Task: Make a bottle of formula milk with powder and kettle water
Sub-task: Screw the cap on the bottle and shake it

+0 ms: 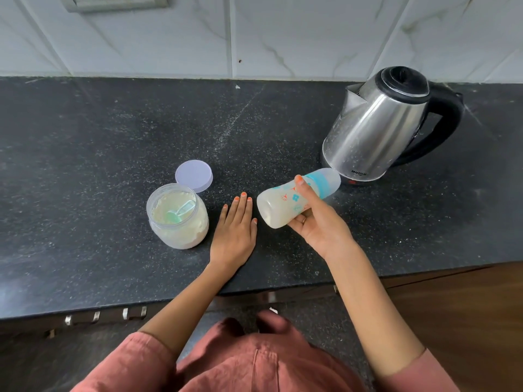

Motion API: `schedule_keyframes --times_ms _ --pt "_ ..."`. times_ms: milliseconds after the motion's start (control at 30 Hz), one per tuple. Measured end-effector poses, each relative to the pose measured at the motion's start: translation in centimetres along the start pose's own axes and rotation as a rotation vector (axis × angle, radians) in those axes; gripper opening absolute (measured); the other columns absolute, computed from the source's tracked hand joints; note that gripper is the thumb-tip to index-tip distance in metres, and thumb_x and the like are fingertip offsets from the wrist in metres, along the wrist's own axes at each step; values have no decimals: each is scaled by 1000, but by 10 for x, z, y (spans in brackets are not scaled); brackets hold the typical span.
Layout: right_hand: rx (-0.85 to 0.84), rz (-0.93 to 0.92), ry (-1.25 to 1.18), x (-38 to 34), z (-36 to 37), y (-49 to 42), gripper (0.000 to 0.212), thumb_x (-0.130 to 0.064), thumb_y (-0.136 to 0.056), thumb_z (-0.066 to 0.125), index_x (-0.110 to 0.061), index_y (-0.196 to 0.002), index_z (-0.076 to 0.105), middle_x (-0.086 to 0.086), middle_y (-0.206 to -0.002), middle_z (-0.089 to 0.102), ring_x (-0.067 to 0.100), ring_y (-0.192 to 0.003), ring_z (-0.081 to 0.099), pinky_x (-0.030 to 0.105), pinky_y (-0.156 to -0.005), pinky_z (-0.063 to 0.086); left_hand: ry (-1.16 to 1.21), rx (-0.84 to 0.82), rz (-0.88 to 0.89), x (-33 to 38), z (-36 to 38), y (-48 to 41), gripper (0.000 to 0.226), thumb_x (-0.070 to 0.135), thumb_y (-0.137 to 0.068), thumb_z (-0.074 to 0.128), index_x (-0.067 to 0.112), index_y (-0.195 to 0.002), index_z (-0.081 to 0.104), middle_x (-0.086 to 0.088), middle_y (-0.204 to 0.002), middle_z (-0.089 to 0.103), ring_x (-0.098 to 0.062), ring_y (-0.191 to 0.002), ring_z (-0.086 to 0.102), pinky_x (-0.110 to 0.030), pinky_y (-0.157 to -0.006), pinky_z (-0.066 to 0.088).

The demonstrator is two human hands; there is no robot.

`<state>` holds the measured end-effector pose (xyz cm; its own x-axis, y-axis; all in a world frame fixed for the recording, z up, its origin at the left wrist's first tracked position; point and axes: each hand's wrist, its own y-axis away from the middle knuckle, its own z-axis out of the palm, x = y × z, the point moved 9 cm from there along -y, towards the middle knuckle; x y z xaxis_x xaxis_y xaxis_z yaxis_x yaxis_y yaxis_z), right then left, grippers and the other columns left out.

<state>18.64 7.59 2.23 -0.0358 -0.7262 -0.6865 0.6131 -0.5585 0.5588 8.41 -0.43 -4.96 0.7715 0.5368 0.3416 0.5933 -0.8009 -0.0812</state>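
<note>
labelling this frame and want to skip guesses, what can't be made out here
Head view only:
- Water level in the kettle: hidden by its steel wall and shut lid.
- Teat of the bottle: blurred behind the frosted cap; fingers of the right hand cover part of the side.
- Wall plate: cut off by the top edge.
- Scoop in the powder jar: partly sunk in powder, shape unclear.

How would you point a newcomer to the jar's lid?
Start at the black countertop. Left of the left hand stands the open powder jar. The lid lies flat just behind it, a pale lilac disc, the only flat round thing there.
</note>
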Motion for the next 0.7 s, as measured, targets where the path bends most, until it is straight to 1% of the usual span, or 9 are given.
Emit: schedule_keyframes --times_ms 67,167,233,333,433,500,567,633,700 --pt "-10 48 -22 5 -1 -2 17 -27 -81 65 -16 -93 59 3 -88 68 14 -85 66 30 -70 58 6 2 3 0 -1 1 58 32 -93 16 2 -139 35 -14 -146 34 -29 -135 30 -42 -110 17" --pt "-71 100 -99 9 -1 -4 20 -29 -83 62 -15 -96 59 3 -82 71 16 -87 66 31 -70 57 2 3 -3 0 -1 1 56 30 -93 19 0 -136 39 -16 -143 38 -31 -132 36 -43 -108 21" --pt "-171 100 -168 8 5 -4 33 -29 -73 67 -14 -101 59 5 -85 72 18 -87 67 33 -69 59 -5 2 -7 -1 -1 1 55 29 -93 21 -1 -134 42 -17 -141 41 -31 -130 39 -44 -107 24" --pt "-323 78 -290 4 10 -4 57 -28 -53 84 -12 -103 62 6 -92 71 19 -87 69 31 -69 58 -14 7 -2 0 -1 1 55 29 -93 20 -1 -134 42 -16 -142 41 -30 -131 39 -43 -107 21" --pt "-430 79 -409 1 13 -1 61 -27 -46 89 -6 -99 68 9 -98 70 20 -92 68 32 -75 58 -26 4 -2 -1 0 0 55 29 -93 21 -1 -134 42 -16 -141 41 -30 -131 39 -42 -107 19" --pt "-472 101 -534 1 16 3 64 -22 -49 89 -3 -105 64 15 -105 67 24 -95 68 36 -75 58 -32 4 -2 -1 1 0 55 29 -93 21 -1 -134 42 -16 -141 41 -30 -130 39 -42 -107 18" --pt "-508 181 -680 5 20 7 65 -16 -60 84 3 -115 55 23 -111 63 33 -98 65 42 -77 57 -31 -3 -1 -1 2 0 56 30 -93 18 0 -136 39 -15 -144 37 -29 -133 35 -40 -108 16" --pt "-522 214 -722 9 24 9 58 -16 -72 76 10 -117 52 28 -114 60 38 -104 62 47 -89 52 -27 0 -1 -2 1 0 57 31 -93 17 1 -137 37 -14 -145 35 -28 -134 33 -39 -109 14" --pt "-512 227 -736 12 24 8 54 -18 -77 71 13 -117 52 30 -116 59 40 -108 59 47 -97 47 -25 1 -2 -2 1 0 57 31 -93 17 1 -137 37 -14 -145 36 -28 -134 33 -40 -109 13"
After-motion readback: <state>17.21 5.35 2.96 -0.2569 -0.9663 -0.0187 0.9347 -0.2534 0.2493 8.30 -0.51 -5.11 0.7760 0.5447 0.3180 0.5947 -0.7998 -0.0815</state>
